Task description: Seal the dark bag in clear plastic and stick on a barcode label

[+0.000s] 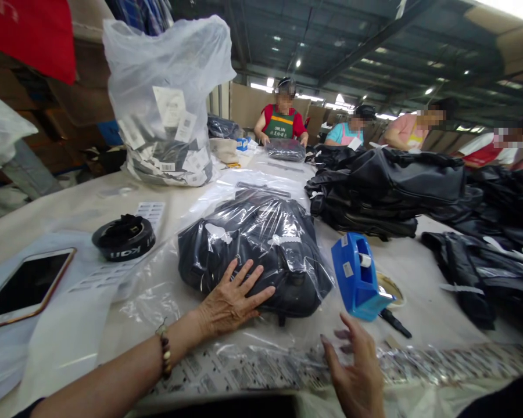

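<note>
A black bag [261, 255] lies inside a clear plastic bag [152, 302] on the table in front of me. My left hand [233, 299] rests on its near side, fingers spread flat over the plastic. White tags show through the film near the bag's middle. To the right, my right hand [353, 366] hovers at the table's front edge with its fingers apart and nothing in them. Just beyond that hand stands a blue tape dispenser [353, 276], with a roll of tape [392, 288] partly hidden behind it.
At left lie a phone [26, 284], a black ribbon roll [124, 238] and label sheets [150, 213]. A plastic sack of tags [169, 116] stands behind them. Black bags [387, 180] are piled at right. Several people work across the table, one handling a wrapped bag [285, 150].
</note>
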### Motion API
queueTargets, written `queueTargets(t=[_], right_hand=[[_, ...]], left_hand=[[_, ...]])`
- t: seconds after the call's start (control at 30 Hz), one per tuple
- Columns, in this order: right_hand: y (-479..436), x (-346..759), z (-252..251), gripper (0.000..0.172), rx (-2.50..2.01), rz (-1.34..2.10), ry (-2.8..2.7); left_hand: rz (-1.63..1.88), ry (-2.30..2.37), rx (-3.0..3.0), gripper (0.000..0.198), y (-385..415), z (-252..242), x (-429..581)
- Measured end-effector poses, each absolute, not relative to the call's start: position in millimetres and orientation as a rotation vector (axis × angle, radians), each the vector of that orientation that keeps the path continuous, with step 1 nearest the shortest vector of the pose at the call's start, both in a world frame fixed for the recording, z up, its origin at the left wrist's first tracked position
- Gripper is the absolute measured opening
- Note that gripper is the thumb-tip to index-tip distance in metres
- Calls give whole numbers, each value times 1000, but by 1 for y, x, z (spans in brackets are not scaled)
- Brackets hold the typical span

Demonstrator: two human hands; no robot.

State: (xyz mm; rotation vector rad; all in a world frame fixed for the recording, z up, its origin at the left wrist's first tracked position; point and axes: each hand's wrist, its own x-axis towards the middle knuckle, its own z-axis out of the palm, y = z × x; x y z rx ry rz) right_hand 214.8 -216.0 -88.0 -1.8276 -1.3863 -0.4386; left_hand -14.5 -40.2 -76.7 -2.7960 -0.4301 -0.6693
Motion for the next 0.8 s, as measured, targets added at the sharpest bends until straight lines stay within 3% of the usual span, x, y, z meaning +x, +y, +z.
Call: queueTargets(t=[0.3,0.57,0.8], right_hand=[[-228,229,-97,28,-1877,-737,-1411],[-229,225,-98,31,-1907,-890,-1499],[-222,232,-106,40,-1834,-788,-1537]], left_hand=[[-696,-430,-2796,56,-41,-74,-15],[-914,-568,-2795,24,-49,-63,1],[-947,-261,-2880,37,-38,-66,14]])
